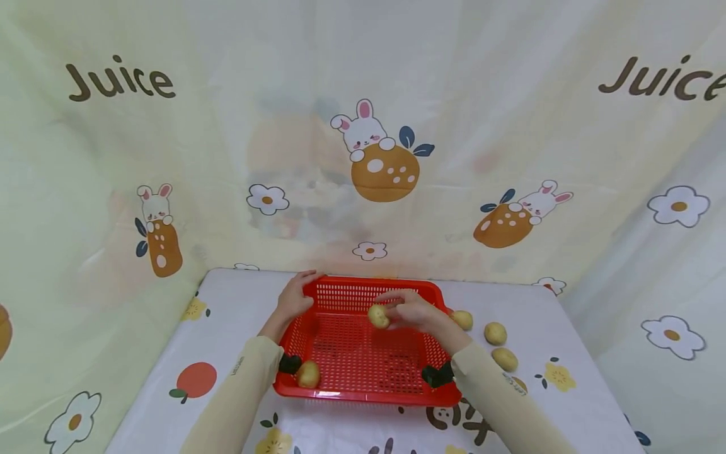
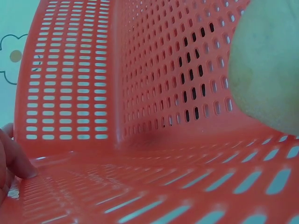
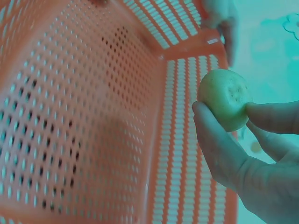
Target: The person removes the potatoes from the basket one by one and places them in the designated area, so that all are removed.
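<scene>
Now the right hand [image 1: 411, 312] pinches a small potato [image 1: 378, 316] between its thumb and fingertips, with the fingers bent just enough to fit round it. The potato is up over the red basket [image 1: 368, 396], nearer its back wall. It is almost round. In the right wrist view its longer way runs a little from top left to bottom right, and a dimpled patch faces up and to the right. The fingertips cover bits of its sides, and its far side is hidden.

The left hand [image 1: 293, 296] grips the basket's back left corner, thumb inside and fingers over the rim. In the left wrist view that hand is mostly cut off at the edge.

Another potato [image 1: 309, 374] sits in the front left corner of the basket, its long way running front to back. It looks big in the left wrist view, but the edge cuts it off. More potatoes [image 1: 495, 333] lie on the table to the right. One is mostly hidden by the right sleeve [image 1: 505, 394].
</scene>
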Tool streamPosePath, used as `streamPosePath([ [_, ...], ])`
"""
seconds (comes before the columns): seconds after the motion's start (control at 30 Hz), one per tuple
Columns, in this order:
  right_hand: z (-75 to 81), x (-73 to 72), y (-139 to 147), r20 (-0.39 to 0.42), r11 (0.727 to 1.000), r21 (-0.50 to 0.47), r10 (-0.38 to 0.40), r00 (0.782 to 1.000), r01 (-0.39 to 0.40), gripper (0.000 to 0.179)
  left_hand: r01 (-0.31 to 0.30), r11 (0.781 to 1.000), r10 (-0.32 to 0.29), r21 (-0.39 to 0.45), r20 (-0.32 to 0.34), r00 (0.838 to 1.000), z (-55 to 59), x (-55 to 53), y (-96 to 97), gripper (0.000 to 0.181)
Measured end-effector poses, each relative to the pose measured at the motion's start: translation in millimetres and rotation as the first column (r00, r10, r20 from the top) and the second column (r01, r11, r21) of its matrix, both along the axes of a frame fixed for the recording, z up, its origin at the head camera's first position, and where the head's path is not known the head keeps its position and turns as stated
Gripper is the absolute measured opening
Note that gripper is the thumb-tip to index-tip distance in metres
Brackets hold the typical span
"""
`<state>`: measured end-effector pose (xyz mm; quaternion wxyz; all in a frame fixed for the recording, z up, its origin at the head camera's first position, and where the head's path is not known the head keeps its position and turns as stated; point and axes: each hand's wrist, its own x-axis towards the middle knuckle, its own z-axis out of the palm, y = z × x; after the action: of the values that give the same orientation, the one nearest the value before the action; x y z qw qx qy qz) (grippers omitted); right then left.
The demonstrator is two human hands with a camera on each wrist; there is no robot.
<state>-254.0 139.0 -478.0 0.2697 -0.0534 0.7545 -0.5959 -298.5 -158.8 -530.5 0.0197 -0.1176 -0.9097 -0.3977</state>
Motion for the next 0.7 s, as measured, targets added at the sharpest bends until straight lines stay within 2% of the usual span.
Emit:
streamPosePath([
  [0.27,10.7,10.9,44,-0.029,0.999,-0.011,-0.047,0.998,0.047,0.044,-0.008,1.000,0.008,0.019,0.015,1.000,-0.8,0.7,0.5,0.067],
  [0.5,14.6,26.3,73,-0.045,0.996,0.027,-0.089,0.995,0.091,0.043,-0.013,1.000,0.013,0.005,0.021,1.000,-4.9,1.6,1.1,0.067],
  [0.7,18.6,41.5,104,-0.077,0.994,0.032,-0.099,0.992,0.102,0.046,-0.019,1.000,0.019,0.005,0.032,0.999,-1.5,-0.5,1.3,0.066],
])
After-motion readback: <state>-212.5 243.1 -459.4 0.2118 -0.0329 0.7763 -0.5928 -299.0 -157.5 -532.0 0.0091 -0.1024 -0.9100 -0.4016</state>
